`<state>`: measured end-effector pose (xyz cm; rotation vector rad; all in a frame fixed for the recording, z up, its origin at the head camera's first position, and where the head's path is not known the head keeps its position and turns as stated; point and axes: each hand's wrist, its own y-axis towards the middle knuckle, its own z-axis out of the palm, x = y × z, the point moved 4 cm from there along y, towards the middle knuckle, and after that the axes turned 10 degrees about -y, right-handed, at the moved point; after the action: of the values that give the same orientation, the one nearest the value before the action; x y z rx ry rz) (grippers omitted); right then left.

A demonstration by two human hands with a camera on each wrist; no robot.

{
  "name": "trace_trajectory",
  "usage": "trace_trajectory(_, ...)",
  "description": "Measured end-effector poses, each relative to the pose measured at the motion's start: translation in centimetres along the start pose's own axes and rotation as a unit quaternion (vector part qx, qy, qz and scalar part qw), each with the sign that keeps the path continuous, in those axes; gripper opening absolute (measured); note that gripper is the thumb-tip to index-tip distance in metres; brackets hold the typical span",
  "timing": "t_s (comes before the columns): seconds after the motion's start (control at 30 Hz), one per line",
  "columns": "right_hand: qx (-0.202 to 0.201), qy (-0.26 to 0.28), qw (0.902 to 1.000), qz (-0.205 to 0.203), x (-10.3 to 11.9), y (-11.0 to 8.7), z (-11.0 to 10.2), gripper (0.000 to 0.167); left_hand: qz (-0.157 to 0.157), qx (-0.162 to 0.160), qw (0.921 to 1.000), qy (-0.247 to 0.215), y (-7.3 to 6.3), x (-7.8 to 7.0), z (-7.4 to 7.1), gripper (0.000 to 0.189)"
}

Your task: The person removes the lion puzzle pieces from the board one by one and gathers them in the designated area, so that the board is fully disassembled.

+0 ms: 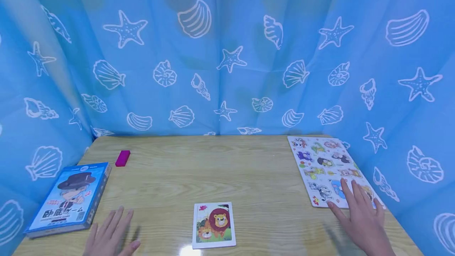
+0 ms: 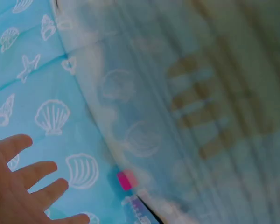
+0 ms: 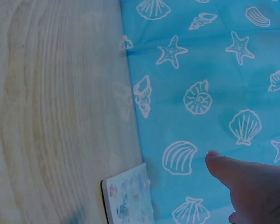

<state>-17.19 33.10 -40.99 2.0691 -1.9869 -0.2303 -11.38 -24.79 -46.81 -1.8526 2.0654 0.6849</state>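
Observation:
My left hand (image 1: 109,234) is held over the front left of the table, fingers straight and spread, nothing in it. To its left lies a blue game box (image 1: 65,198) with a cartoon figure in a black hat. My right hand (image 1: 362,220) is spread too, its fingertips overlapping the near edge of a white animal puzzle board (image 1: 308,183) in the head view. Between the hands sits a small lion picture puzzle (image 1: 213,225) in a white frame. In the left wrist view the left hand (image 2: 28,186) shows spread fingers; the right wrist view shows part of the right hand (image 3: 252,186).
A small magenta block (image 1: 123,158) lies behind the game box, near the table's left edge. The wooden table (image 1: 209,169) is bordered at the back and sides by a blue curtain (image 1: 220,86) with white shells and starfish.

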Motion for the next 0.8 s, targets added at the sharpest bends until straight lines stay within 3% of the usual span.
trace_trajectory(0.17,-0.003,0.007,0.9999,-0.011,0.2,0.4,-0.1,0.088,0.016,0.020,0.9995,-0.018,0.7,-1.3,0.7,0.073)
trace_trajectory(0.33,0.004,0.016,0.9994,-0.030,1.7,0.8,0.4,0.098,0.051,0.026,0.9979,-0.032,1.1,-3.6,1.5,0.072)
trace_trajectory(0.5,0.002,0.019,0.9976,-0.067,4.3,1.7,1.0,0.093,0.085,0.043,0.9920,-0.083,1.8,-6.2,2.5,0.068)
trace_trajectory(0.7,-0.008,0.047,0.9924,-0.114,8.6,2.2,1.6,0.081,0.083,0.141,0.9724,-0.166,2.8,-8.2,4.6,0.068)
trace_trajectory(0.8,-0.012,0.057,0.9890,-0.136,11.0,2.3,2.1,0.074,0.097,0.166,0.9597,-0.205,3.2,-8.6,5.7,0.065)
